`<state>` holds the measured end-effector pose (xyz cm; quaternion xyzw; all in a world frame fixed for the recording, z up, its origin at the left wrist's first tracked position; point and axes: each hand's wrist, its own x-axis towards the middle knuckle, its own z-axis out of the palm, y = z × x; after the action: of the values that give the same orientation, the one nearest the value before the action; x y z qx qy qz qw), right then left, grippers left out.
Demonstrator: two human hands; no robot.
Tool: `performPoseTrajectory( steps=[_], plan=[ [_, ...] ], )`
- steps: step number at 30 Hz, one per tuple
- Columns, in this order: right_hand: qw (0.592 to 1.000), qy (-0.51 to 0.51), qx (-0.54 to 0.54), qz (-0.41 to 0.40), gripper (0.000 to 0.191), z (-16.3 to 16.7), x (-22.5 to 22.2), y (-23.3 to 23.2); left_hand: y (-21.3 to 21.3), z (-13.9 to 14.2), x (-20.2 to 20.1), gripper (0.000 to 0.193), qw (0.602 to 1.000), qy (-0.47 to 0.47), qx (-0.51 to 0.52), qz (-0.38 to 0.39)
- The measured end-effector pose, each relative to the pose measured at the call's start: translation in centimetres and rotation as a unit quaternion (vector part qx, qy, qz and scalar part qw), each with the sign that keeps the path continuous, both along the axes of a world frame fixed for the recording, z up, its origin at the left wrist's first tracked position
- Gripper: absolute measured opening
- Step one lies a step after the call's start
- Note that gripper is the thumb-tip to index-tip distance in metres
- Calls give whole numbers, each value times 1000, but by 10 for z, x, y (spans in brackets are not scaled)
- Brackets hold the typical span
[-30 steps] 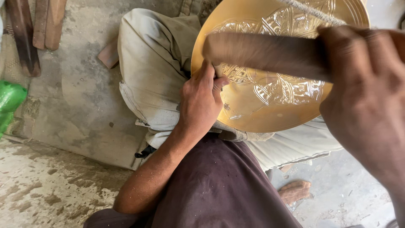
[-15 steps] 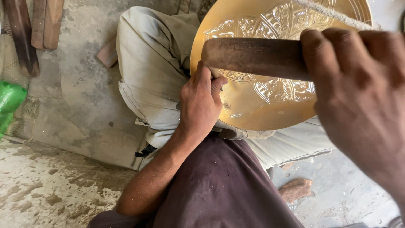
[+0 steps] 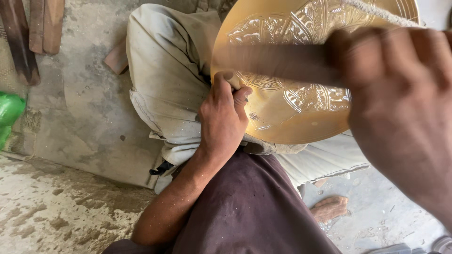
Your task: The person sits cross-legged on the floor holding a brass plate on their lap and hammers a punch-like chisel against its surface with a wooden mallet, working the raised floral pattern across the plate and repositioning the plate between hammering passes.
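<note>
I find no labels, signs or screens in my view. The one item that may count as packaging is a green plastic bag or wrapper (image 3: 9,115) at nine o'clock, cut off by the left frame edge. It is bright green, glossy and crumpled, lying on the ground just below the lower ends of dark wooden pieces (image 3: 21,42) at ten o'clock. I cannot tell its contents.
</note>
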<state>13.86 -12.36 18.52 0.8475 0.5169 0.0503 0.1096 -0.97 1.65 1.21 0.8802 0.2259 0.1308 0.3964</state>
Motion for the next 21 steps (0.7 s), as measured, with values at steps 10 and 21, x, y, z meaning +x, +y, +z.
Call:
performPoseTrajectory(
  steps=[10, 21],
  plan=[
    [994, -57, -44, 85, 43, -2, 0, -8, -7, -5, -14, 30, 997, -62, 33, 16],
    [999, 34, 30, 18, 36, -12, -4, -34, -4, -4, -14, 24, 999, -29, -15, 6]
  ],
)
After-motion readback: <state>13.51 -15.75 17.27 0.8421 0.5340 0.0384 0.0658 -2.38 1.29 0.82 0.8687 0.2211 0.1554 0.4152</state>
